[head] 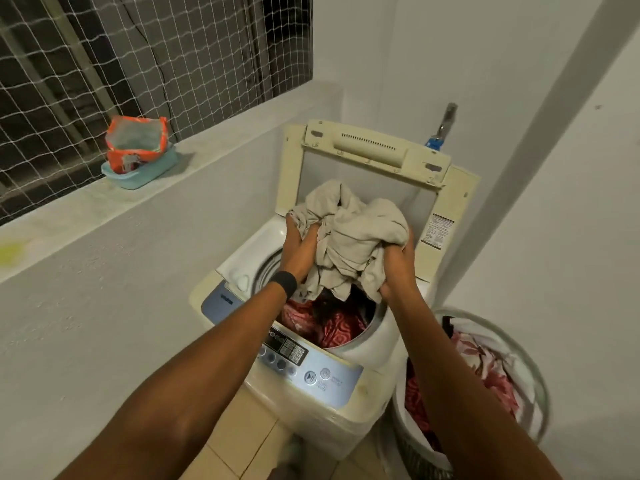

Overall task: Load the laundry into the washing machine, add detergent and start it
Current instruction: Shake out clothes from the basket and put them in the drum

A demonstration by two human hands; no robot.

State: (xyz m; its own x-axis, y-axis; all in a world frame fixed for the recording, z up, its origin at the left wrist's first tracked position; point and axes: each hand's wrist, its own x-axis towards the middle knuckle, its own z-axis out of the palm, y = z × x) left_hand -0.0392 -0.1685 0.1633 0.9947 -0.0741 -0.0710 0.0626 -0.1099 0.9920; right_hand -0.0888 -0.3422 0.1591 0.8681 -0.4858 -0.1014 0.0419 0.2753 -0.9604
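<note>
A cream top-loading washing machine [346,403] stands against the wall with its lid [374,147] raised. Red patterned laundry [332,327] lies in its drum. Both my hands hold a bunched beige garment [353,237] right above the drum opening. My left hand [299,251] grips its left side and my right hand [398,268] grips its right side. An open orange detergent bag [135,143] sits in a light blue tub [138,174] on the ledge at the left. The machine's control panel [308,368] faces me, below my arms.
A round laundry basket [519,386] with red and white clothes stands on the floor right of the machine. A tap [445,123] sticks out of the wall behind the lid. A netted window runs above the ledge [86,209]. Tiled floor lies below.
</note>
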